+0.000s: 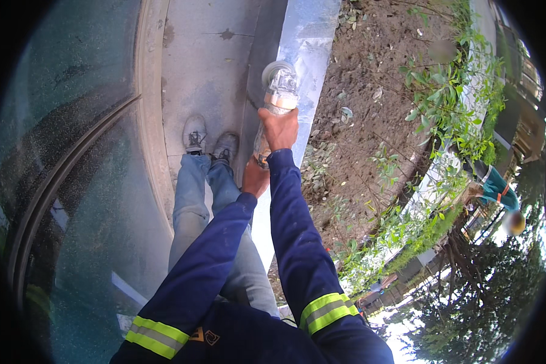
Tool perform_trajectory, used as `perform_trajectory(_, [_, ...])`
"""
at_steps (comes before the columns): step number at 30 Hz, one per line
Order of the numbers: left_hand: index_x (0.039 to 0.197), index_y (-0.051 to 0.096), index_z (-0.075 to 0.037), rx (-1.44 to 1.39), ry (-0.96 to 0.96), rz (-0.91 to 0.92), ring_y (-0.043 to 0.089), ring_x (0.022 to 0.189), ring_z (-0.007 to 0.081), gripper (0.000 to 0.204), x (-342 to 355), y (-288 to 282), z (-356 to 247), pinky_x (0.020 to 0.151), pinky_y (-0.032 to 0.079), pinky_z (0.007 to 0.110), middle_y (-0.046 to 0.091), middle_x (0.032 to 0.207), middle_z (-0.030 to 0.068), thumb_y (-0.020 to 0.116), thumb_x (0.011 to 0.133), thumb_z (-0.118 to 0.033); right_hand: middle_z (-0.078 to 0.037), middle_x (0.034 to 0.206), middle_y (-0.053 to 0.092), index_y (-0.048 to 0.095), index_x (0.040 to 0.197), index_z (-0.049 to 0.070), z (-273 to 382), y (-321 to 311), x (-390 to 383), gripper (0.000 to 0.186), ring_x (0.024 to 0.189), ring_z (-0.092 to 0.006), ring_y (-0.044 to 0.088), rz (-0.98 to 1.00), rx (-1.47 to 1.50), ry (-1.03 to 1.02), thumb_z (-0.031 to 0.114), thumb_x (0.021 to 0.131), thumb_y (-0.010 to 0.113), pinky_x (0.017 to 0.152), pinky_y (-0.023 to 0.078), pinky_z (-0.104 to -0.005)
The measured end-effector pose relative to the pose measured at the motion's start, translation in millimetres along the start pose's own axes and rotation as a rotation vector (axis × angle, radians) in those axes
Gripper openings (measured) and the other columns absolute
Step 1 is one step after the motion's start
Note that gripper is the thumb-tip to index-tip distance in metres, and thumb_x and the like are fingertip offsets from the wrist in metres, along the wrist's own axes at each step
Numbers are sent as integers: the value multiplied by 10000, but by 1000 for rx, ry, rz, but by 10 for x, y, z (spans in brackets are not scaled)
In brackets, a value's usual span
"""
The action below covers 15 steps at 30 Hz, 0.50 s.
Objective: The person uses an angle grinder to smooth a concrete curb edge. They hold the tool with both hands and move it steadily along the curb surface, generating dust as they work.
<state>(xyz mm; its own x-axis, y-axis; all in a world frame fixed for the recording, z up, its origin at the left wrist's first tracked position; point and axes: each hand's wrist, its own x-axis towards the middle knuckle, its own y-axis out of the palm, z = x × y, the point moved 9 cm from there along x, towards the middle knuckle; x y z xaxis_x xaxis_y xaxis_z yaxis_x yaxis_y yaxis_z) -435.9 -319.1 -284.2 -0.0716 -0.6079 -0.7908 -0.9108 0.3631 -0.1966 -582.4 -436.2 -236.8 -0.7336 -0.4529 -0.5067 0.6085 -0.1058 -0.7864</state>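
A dust-covered angle grinder (281, 88) with a pale round disc at its head lies along the line of a light grey ledge (309, 36), over the ledge's left edge; whether the disc touches the surface I cannot tell. My right hand (280, 126) is closed round the grinder's body just behind the head. Lower down, my left hand (255, 177) grips the rear end of the same tool, partly hidden by my right forearm.
A paved walkway (206, 54) holds my feet, beside a glass panel (67, 182) on the left. Right of the ledge lies a soil bed (376, 73) with leafy plants (443, 97). A person (497, 194) in teal and orange is beyond the plants.
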Motion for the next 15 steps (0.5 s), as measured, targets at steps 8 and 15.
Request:
perform_trajectory(8, [1247, 587, 23, -33, 19, -10, 635, 1129, 505, 493, 131, -46, -150, 903, 516, 543, 702, 1133, 310, 706, 923, -329, -305, 1118, 722, 589, 1216, -99, 145, 4, 123, 801, 1054, -456, 709, 9, 13, -4, 407, 647, 841, 935, 545, -488])
perform_trajectory(15, [1211, 613, 22, -6, -6, -9, 641, 1119, 503, 440, 207, -84, -314, 904, 518, 541, 708, 1117, 306, 692, 925, -303, -307, 1029, 728, 574, 1153, -88, 259, -33, 222, 748, 986, -480, 715, -19, 11, -7, 393, 634, 819, 897, 556, -513])
